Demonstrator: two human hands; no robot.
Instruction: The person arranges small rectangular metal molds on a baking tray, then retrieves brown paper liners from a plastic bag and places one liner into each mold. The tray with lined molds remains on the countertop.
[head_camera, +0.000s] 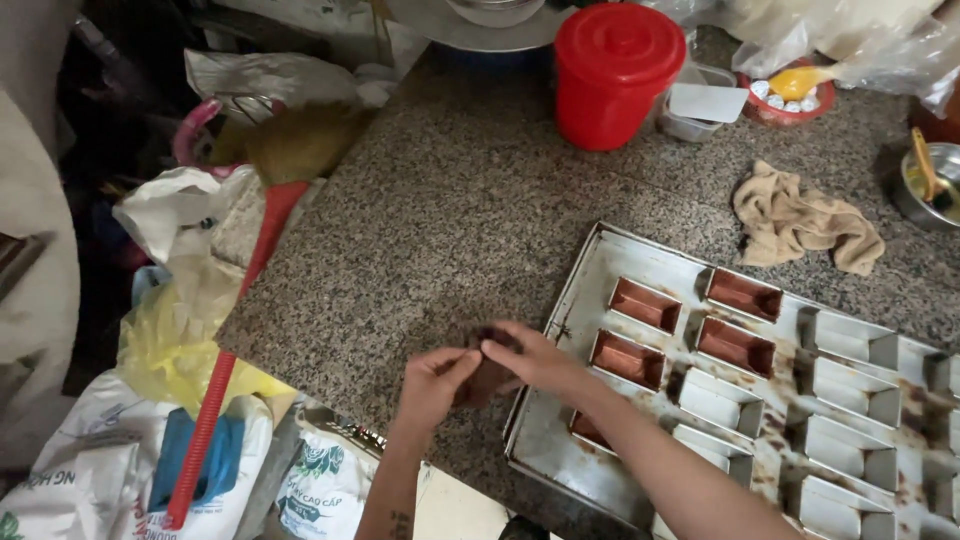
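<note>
Near the front edge of the granite tabletop (450, 210), the left hand (432, 385) and right hand (530, 358) meet over a small brown paper liner (488, 378), each grip pinching it between thumb and fingertips just off the left rim of a metal tray (560, 440). The tray holds rows of small rectangular moulds, five of them nearest the hands already lined in brown (645, 304), the rest bare metal (850, 338). Toward the back edge stand a red lidded tub (615, 75) and a clear plastic box (700, 105), with a crumpled tan cloth (800, 220) lying beside the tray's far rim.
</note>
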